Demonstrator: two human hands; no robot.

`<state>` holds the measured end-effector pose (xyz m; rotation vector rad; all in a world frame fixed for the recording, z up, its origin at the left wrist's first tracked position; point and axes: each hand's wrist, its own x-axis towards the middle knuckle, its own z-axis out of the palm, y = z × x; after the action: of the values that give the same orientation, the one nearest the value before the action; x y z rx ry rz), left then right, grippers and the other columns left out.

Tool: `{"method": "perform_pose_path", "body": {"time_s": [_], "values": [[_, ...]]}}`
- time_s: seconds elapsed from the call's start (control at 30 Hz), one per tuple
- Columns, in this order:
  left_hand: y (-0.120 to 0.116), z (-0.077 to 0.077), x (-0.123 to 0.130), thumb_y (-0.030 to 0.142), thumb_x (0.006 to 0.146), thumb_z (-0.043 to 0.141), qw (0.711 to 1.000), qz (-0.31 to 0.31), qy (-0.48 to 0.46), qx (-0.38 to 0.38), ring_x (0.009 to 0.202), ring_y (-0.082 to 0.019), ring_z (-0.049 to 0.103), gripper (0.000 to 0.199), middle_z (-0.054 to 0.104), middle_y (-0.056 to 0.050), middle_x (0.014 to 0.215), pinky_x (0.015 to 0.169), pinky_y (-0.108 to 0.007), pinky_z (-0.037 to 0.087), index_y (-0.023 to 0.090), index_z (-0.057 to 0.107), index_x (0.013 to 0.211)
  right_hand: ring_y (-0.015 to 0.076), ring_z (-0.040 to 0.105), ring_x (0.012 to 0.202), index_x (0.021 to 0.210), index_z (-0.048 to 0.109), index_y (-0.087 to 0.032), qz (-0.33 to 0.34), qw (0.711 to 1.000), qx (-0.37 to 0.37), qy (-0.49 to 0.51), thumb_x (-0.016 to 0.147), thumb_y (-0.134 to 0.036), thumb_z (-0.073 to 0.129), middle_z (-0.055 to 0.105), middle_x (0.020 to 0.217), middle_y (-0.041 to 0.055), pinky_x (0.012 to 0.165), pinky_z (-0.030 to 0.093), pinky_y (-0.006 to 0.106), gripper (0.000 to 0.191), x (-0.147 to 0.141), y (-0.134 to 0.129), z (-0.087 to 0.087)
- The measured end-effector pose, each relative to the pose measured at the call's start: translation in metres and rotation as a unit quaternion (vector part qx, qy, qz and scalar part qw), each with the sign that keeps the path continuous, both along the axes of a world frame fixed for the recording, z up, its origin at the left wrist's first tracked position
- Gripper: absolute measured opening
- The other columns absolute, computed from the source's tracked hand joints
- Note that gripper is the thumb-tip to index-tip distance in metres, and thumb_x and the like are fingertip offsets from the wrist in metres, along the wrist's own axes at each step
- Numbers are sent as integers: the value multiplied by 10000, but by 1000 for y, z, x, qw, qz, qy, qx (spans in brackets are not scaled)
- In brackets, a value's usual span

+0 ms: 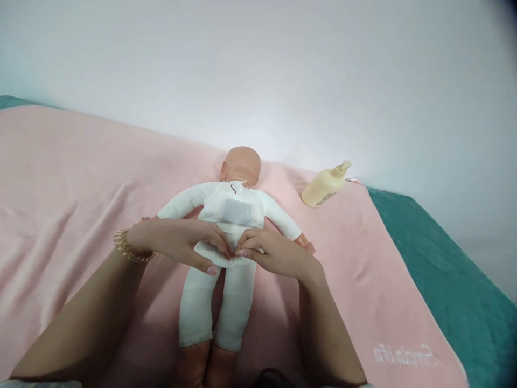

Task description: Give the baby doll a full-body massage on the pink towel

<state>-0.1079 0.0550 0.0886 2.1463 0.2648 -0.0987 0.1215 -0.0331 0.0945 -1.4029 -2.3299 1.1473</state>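
A baby doll in a white cloth body lies face down, its bald head pointing away from me. My left hand reaches in over its lower back, thumb held apart from the fingers and fingertips resting near the middle. Opposite it, my right hand touches the same spot, thumb and index finger drawn close in a pinch. Whatever may be between those right fingertips is too small to make out. The fingertips of both hands nearly meet. A pale rectangular patch shows on the doll's upper back.
A cream pump bottle lies tilted to the right of the doll, near the wall. Beneath everything spreads a wrinkled pink blanket with white lettering. Green cloth shows past its right edge.
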Motion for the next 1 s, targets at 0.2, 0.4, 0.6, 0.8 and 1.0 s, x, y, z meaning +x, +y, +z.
{"method": "perform_pose_path", "body": {"time_s": [0.2, 0.4, 0.6, 0.8, 1.0], "values": [[3, -1, 5, 407, 827, 702, 999, 14, -26, -30, 1080, -255, 662, 313, 728, -32, 1157, 960, -321, 517, 311, 738, 1123, 163, 624, 849, 807, 683, -192, -18, 1000, -12, 17, 1001, -222, 503, 664, 938, 13, 810, 494, 337, 266, -2, 2, -5], [1, 11, -12, 342, 879, 668, 999, 21, -33, -31, 1237, -248, 575, 388, 668, -23, 1294, 1074, -374, 430, 300, 656, 1265, 166, 604, 874, 760, 666, -197, -10, 997, 81, 15, 1024, -258, 484, 642, 951, 12, 910, 460, 390, 326, 2, -3, 7], [6, 9, -12, 289, 914, 624, 995, 41, -88, 14, 1239, -220, 569, 336, 677, -30, 1276, 1096, -392, 399, 279, 659, 1248, 178, 590, 979, 818, 701, -226, -46, 996, 71, 21, 1022, -298, 498, 632, 1001, 3, 1016, 389, 435, 297, 8, 1, 2], [8, 0, -2, 322, 880, 663, 998, 44, -30, 16, 1247, -235, 542, 330, 642, 15, 1301, 1107, -346, 389, 317, 687, 1208, 167, 600, 971, 739, 669, -229, -51, 998, 36, 18, 1013, -320, 501, 647, 1015, -17, 1090, 325, 464, 335, 10, 7, -11], [4, 1, 2, 405, 878, 659, 997, 46, -31, 45, 1218, -270, 562, 334, 662, -12, 1260, 1118, -400, 380, 296, 702, 1190, 154, 606, 947, 744, 677, -234, -58, 997, 45, 14, 1009, -279, 498, 648, 1001, -25, 1109, 299, 486, 323, 7, 7, -13]]}}
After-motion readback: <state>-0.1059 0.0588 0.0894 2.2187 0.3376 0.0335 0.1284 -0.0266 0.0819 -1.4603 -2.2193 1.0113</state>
